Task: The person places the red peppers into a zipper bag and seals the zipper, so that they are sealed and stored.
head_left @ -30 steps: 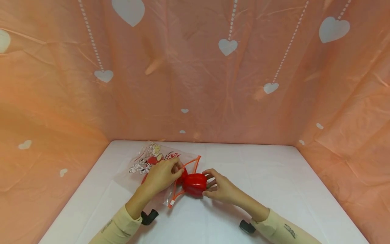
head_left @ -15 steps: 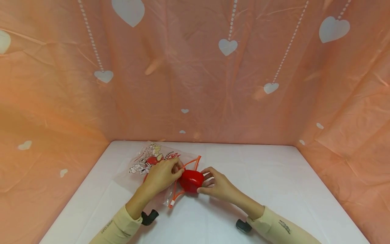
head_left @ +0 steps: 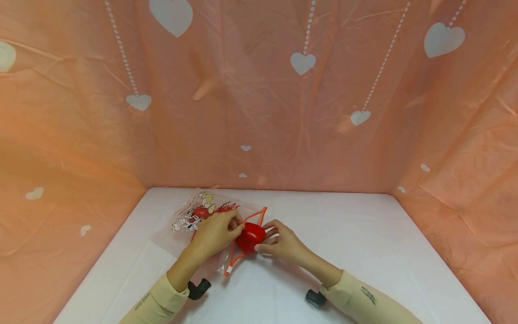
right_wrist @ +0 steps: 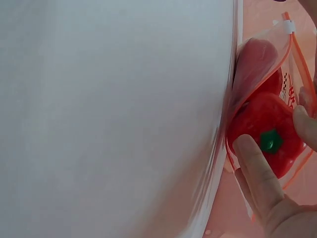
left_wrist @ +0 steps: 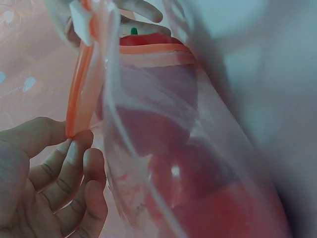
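Observation:
A clear zip bag [head_left: 167,236] with orange edging and printed cartoon figures lies on the table, its mouth facing right. My left hand [head_left: 216,231] pinches the orange edge of the mouth between thumb and fingers, as the left hand [left_wrist: 54,183] shows in the left wrist view. Within the mouth is a red pepper [head_left: 249,236] with a green stem [right_wrist: 271,142]; my right hand [head_left: 285,243] grips its outer end, fingers spread on two sides. In the right wrist view, a finger of the right hand [right_wrist: 270,198] touches the pepper. More red items [left_wrist: 173,173] show through the plastic.
The bag lies on a white-covered table [head_left: 344,234]. Peach-coloured sheets [head_left: 267,112] with white hearts surround it at the back and sides. Black pieces [head_left: 199,289] show beside both wrists. A white slider [left_wrist: 81,22] sits on the bag's zip.
My right hand has moved left with the red pepper, which now sits farther inside the bag mouth. My left hand has kept its place on the edge.

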Demonstrator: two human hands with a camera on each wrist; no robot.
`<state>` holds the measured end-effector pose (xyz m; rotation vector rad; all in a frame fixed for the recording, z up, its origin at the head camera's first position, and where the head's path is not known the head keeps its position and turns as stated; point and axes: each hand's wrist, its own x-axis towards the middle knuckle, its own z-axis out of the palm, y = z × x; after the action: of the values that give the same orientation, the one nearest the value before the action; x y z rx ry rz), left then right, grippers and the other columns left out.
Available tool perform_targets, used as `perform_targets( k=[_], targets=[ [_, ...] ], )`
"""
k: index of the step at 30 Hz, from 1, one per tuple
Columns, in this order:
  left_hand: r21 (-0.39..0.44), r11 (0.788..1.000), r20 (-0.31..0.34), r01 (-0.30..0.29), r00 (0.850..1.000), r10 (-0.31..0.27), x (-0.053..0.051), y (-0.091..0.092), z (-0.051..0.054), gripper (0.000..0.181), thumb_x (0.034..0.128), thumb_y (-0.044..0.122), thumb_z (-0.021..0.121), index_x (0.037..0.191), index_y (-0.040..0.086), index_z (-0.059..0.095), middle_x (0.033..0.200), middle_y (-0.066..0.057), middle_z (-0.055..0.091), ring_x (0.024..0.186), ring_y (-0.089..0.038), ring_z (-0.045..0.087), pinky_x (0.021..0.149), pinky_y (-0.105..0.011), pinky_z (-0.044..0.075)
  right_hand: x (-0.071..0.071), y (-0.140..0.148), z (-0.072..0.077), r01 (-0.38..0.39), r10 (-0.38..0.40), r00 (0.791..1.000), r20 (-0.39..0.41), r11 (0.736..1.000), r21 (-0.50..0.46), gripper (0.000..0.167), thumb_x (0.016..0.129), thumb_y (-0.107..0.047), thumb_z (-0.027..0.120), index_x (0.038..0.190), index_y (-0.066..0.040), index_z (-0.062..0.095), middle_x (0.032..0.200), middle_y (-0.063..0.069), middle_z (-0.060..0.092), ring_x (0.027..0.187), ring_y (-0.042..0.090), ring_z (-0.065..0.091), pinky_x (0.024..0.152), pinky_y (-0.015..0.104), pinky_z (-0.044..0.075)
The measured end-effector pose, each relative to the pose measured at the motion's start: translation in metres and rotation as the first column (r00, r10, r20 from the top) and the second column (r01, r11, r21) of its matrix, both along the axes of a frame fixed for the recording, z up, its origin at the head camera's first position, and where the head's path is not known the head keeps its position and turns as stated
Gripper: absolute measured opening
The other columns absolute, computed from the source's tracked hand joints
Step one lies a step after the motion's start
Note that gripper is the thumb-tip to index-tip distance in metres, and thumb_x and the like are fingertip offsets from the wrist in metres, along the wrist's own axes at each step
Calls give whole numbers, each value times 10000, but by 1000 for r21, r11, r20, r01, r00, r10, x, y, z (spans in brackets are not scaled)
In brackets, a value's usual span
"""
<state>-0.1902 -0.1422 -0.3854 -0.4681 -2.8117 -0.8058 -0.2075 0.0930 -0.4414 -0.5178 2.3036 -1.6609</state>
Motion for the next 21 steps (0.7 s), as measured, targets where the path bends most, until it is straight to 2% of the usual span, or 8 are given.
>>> perform_targets(
  k=[6,16,21],
  targets=[
    [-15,1000,-27,-4,1000,3,-1,-1,-1,142,949,228,825,905,228,690,706,160,602,623,-57,533,564,-306,449,-4,-4,-1,4,-3,1000,26,999,-37,546,908,-34,851,1328,65,517,1202,186,671,1045,314,771,826,374,641],
    [11,1000,-11,-5,1000,5,-2,-1,-1,123,952,219,820,930,213,700,726,153,622,640,-49,548,584,-311,471,-4,-15,-4,32,-22,998,65,986,-164,549,901,11,838,1289,98,459,1224,238,620,1077,350,761,841,393,641],
    [18,1000,-13,-3,1000,4,-2,-1,-1,127,952,212,814,920,218,692,722,159,622,631,-42,547,576,-309,469,-3,-20,-4,51,-42,997,59,986,-158,541,903,-12,845,1286,81,475,1225,224,616,1097,350,748,859,368,634]
  ],
)
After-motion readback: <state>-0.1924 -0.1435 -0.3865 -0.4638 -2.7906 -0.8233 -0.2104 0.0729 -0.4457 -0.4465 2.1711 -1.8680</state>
